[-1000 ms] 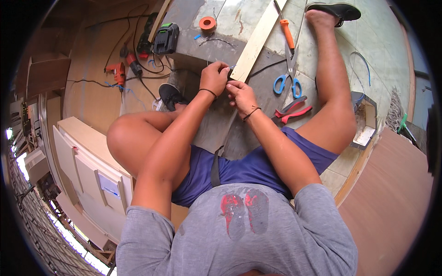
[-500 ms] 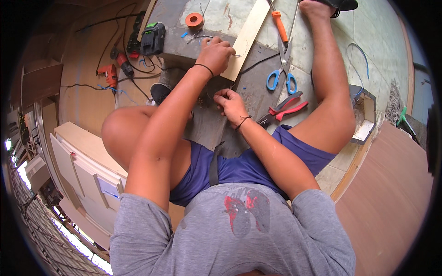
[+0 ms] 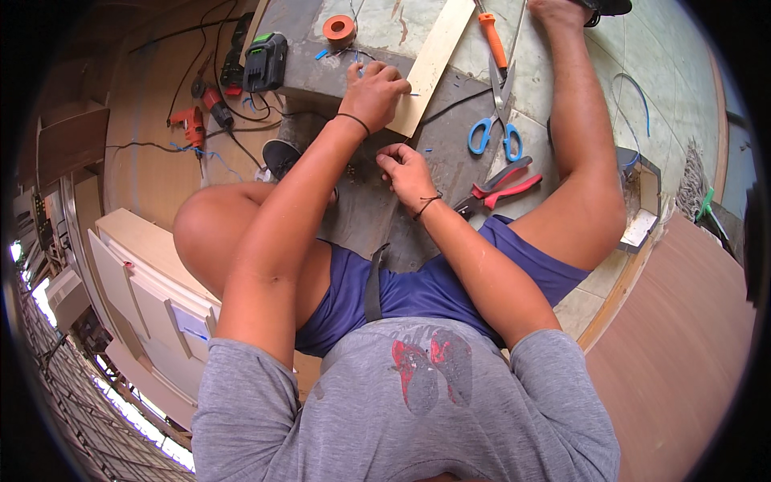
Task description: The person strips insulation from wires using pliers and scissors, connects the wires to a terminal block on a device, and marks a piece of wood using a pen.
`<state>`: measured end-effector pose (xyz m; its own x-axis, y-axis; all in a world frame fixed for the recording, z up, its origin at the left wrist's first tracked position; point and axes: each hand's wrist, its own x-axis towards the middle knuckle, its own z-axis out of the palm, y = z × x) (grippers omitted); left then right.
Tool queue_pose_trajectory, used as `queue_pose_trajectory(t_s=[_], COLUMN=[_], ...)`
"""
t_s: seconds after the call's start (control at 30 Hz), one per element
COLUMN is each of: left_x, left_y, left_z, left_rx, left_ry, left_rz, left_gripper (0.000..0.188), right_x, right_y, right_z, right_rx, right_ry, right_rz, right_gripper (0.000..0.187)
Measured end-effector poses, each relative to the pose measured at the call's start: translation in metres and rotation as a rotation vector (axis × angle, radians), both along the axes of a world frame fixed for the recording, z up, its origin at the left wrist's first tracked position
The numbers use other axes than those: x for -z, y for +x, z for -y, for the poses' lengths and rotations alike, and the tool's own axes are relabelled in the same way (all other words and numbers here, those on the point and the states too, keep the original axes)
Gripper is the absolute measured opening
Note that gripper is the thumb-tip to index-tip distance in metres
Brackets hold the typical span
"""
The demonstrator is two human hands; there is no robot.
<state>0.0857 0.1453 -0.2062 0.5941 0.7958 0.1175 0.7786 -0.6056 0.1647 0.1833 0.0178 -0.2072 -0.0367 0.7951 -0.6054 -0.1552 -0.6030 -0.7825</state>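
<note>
My left hand (image 3: 375, 98) is closed over the dark grey step (image 3: 309, 64), beside the end of a pale wooden board (image 3: 438, 60). A thin wire (image 3: 414, 95) with a blue end pokes out past its fingers. Nearer to me, my right hand (image 3: 406, 173) holds thumb and forefinger together in a pinch. Whatever lies in that pinch is too small to make out. An orange-red tape roll (image 3: 339, 30) lies beyond my left hand, with thin dark wire and a blue scrap (image 3: 322, 55) close by. Red-and-black pliers (image 3: 502, 186) rest right of my right hand.
Blue-handled scissors (image 3: 495, 132) and an orange-handled tool (image 3: 491, 40) lie on the right. A black battery pack (image 3: 266, 63) stands on the step's left edge. Past it are an orange drill (image 3: 189, 127) and cords. An open box (image 3: 640, 201) sits beyond my right knee.
Both hands stay nearly where they were, with only small finger shifts. The blue end beside my left fingers shows more plainly now. The whole view has shifted slightly.
</note>
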Motion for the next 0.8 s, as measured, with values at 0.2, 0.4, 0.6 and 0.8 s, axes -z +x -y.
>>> queue_pose_trajectory(t_s=[0.2, 0.4, 0.6, 0.8], left_x=[-0.008, -0.024, -0.021, -0.014], left_y=[0.006, 0.006, 0.007, 0.016], left_z=[0.019, 0.054, 0.058, 0.062], left_rx=[-0.214, -0.400, -0.512, -0.446], left_ry=[-0.092, -0.354, -0.694, -0.682], left_rz=[0.309, 0.348, 0.523, 0.489], left_gripper=[0.017, 0.023, 0.025, 0.025], right_x=[-0.004, 0.026, 0.016, -0.009], right_y=[0.007, 0.014, 0.023, 0.053], right_z=[-0.011, -0.024, -0.026, -0.028], right_rx=[0.021, 0.150, 0.104, -0.177], right_ry=[0.041, 0.173, 0.211, 0.133], right_rz=[0.036, 0.081, 0.242, 0.226], right_gripper=[0.015, 0.013, 0.012, 0.015])
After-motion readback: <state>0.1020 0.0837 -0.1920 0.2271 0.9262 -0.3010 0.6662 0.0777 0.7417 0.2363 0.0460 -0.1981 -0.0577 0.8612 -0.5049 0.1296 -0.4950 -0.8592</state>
